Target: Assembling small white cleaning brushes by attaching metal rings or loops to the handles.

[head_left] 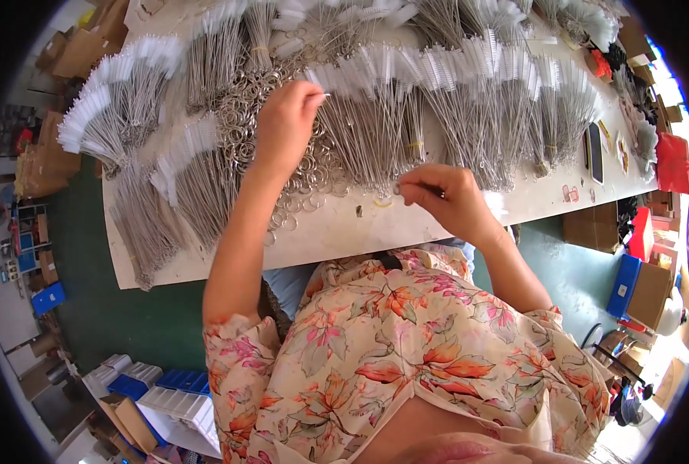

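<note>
Over the far side of a heap of metal key rings [245,116], my left hand [285,124] is closed in a pinch. A small pale tip shows at its fingers, beside the white bristles of a wire brush bundle [360,139]; what it holds I cannot make out. My right hand [454,199] is pinched shut near the table's front edge. A small metal ring [397,189] shows at its fingertips, close to the lower ends of the brush wires. Loose rings [311,203] lie on the table between my arms.
More bundles of wire brushes [476,116] cover the white table [344,224], with others on the left [116,104]. A black phone-like slab [594,152] lies at the right. Cardboard boxes [592,226] and a blue bin [624,286] stand beyond the table's right side.
</note>
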A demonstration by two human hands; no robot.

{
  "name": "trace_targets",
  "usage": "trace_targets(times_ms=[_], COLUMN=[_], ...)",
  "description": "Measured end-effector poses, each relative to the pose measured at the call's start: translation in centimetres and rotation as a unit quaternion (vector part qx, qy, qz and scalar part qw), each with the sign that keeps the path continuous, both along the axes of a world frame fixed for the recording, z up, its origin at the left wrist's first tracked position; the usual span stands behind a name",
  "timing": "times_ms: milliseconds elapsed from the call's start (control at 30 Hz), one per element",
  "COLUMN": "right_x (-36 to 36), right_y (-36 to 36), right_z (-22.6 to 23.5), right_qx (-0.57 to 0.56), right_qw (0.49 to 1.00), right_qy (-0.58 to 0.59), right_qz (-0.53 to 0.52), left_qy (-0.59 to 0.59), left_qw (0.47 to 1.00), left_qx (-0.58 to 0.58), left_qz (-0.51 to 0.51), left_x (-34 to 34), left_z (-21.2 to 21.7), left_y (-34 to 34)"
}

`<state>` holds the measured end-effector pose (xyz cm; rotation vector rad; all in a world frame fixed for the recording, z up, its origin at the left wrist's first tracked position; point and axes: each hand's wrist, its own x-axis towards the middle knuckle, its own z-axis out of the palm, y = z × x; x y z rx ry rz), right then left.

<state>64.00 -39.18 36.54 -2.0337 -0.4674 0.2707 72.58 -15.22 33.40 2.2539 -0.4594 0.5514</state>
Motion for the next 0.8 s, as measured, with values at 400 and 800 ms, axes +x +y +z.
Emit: trace_targets(times_ms=[400, 800], right_x=[1.5, 0.1], right_y=[6.5, 7.3], right_z=[3.6, 2.3], right_qx=[0.295, 0.035], right_qw=[0.934, 0.816], right_qy=[0.191, -0.563], right_qz=[0.063, 0.125], left_qy=[0.035, 0.288], left_qw=[0.967, 0.815], left_qx=[-0.252, -0.466], left_qz=[0.001, -0.187], left_x=[-9.5, -13.1], left_z=[4.5, 6.0], left_y=[-1.6, 2.0])
